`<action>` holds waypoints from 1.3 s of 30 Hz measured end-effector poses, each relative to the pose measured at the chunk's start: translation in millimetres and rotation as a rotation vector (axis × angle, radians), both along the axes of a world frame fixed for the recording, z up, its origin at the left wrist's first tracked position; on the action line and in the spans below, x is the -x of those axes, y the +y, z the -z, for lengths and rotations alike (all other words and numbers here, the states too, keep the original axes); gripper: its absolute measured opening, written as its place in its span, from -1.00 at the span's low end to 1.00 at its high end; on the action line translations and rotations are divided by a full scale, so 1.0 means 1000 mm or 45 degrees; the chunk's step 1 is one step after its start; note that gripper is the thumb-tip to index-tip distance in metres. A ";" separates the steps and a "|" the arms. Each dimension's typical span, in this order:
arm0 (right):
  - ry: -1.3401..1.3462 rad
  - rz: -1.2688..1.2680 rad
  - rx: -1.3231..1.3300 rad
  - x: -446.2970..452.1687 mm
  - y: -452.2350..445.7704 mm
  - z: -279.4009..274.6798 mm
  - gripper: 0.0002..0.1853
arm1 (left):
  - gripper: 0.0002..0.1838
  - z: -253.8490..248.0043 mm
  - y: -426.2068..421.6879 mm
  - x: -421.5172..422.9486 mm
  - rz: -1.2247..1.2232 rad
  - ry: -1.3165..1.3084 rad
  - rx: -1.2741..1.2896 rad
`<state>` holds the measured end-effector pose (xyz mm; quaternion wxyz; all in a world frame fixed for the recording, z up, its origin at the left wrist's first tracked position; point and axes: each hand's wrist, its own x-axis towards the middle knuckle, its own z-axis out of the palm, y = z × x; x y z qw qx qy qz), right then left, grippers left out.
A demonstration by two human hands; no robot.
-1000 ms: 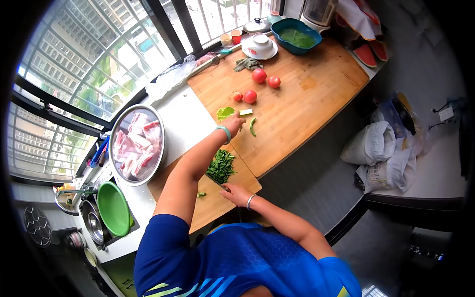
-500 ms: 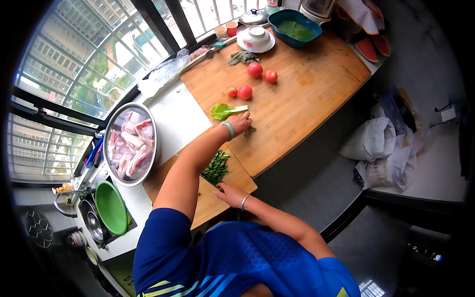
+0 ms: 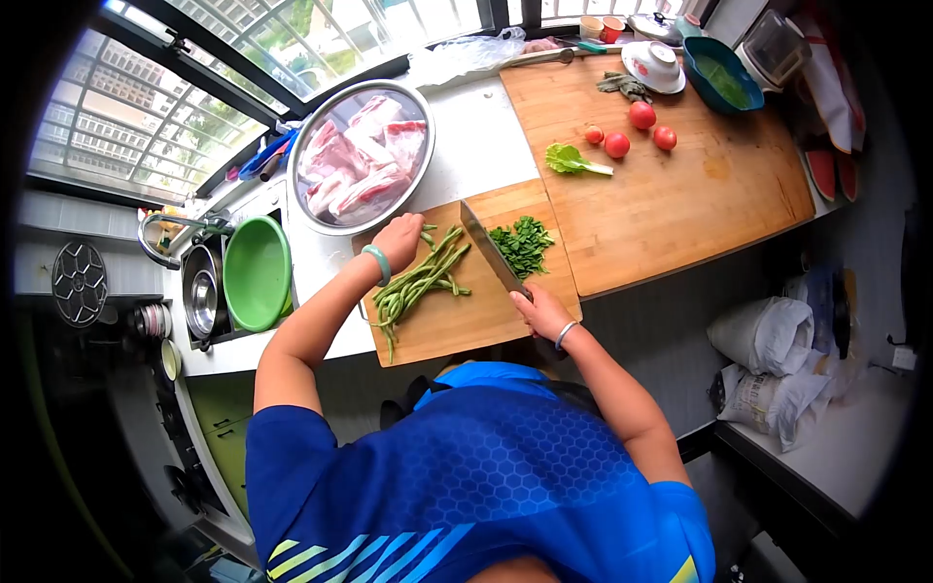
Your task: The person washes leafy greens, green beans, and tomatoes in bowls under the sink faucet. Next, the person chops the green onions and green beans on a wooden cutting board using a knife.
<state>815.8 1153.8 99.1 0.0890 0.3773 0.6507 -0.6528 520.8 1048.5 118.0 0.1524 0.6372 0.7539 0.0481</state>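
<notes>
My right hand [image 3: 544, 313] grips the handle of a kitchen knife [image 3: 494, 251], its broad blade slanting across the small cutting board [image 3: 447, 335]. Right of the blade lies a pile of chopped greens [image 3: 523, 245]. My left hand [image 3: 398, 241], with a green bangle at the wrist, is at the board's upper left. Its fingers are closed at the end of a green bean [image 3: 428, 234]. A loose heap of whole green beans [image 3: 420, 280] lies just below that hand, left of the knife.
A steel bowl of raw ribs [image 3: 362, 160] stands behind my left hand. On the large wooden board [image 3: 671, 214] are several tomatoes [image 3: 617, 146] and a leafy green [image 3: 578, 161]. A green basin [image 3: 258, 274] sits at the sink; a teal basin [image 3: 721, 76] is at the far right.
My left hand has left the spot beside the leafy green and moved left to the beans, which now show. The knife blade is now in plain sight. The view has turned left.
</notes>
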 end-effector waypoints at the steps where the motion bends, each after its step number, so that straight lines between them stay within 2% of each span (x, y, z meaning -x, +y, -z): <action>1: -0.013 0.010 -0.019 0.001 -0.001 -0.001 -0.49 | -0.81 0.006 -0.008 -0.003 -0.097 0.108 0.084; 2: -0.022 0.001 -0.028 0.001 -0.003 -0.002 -0.49 | -0.80 0.012 -0.015 -0.008 -0.195 0.212 0.170; 3: -0.025 0.013 -0.034 0.002 -0.005 -0.003 -0.49 | -0.83 0.031 -0.024 -0.009 -0.218 0.323 0.101; 4: -0.028 0.027 -0.038 0.003 -0.006 -0.003 -0.49 | -0.78 0.043 -0.031 -0.012 -0.265 0.337 0.044; 6: -0.013 0.011 -0.033 0.004 -0.009 0.000 -0.52 | -0.63 0.056 -0.044 -0.025 -0.308 0.244 0.055; 7: -0.029 0.022 -0.059 0.005 -0.011 -0.001 -0.51 | -0.43 0.056 -0.051 -0.032 -0.321 0.158 0.057; 8: -0.043 0.034 -0.083 0.005 -0.012 -0.002 -0.50 | -0.43 0.054 -0.055 -0.035 -0.322 0.148 0.050; 10: -0.046 0.035 -0.102 0.006 -0.016 -0.001 -0.49 | -0.25 0.046 -0.062 -0.040 -0.262 -0.086 0.263; 11: -0.039 0.038 -0.114 0.007 -0.017 0.000 -0.48 | -0.05 0.044 -0.062 -0.041 -0.245 -0.070 0.274; 12: -0.046 0.038 -0.118 0.008 -0.018 -0.001 -0.48 | -0.05 0.038 -0.060 -0.042 -0.244 -0.077 0.271; 14: -0.056 0.027 -0.130 0.009 -0.020 -0.002 -0.45 | 0.10 0.027 -0.050 -0.046 -0.140 0.097 0.240; 15: -0.062 0.029 -0.124 0.009 -0.021 0.000 -0.44 | 0.18 0.029 -0.043 -0.048 -0.150 0.078 0.300; 18: -0.040 0.044 -0.177 0.010 -0.026 0.004 -0.46 | 0.18 0.053 -0.036 -0.060 -0.184 0.120 0.154; 19: -0.047 0.042 -0.185 0.011 -0.028 0.004 -0.46 | 0.04 0.058 -0.036 -0.065 -0.220 0.139 0.077; 20: -0.018 0.076 -0.181 0.012 -0.032 0.003 -0.47 | 0.04 0.065 -0.038 -0.065 -0.223 0.130 0.071; 22: 0.008 0.103 -0.184 0.013 -0.041 0.001 -0.48 | -0.17 0.075 -0.043 -0.065 -0.213 0.102 -0.066; 23: 0.017 0.124 -0.183 0.013 -0.046 -0.001 -0.48 | -0.17 0.079 -0.045 -0.064 -0.217 0.100 -0.073; 25: 0.025 0.145 -0.155 0.012 -0.054 -0.004 -0.47 | -0.33 0.075 -0.051 -0.068 -0.291 0.046 -0.103; 31: 0.082 0.268 -0.126 0.008 -0.058 -0.011 -0.47 | -0.36 0.065 -0.057 -0.067 -0.282 -0.082 -0.257; 35: 0.100 0.310 -0.186 0.015 -0.069 -0.027 -0.50 | -0.41 0.082 -0.059 -0.063 -0.190 -0.191 -0.445; 39: 0.079 0.187 -0.297 0.024 -0.071 -0.024 -0.51 | -0.61 0.083 -0.057 -0.064 -0.191 -0.277 -0.506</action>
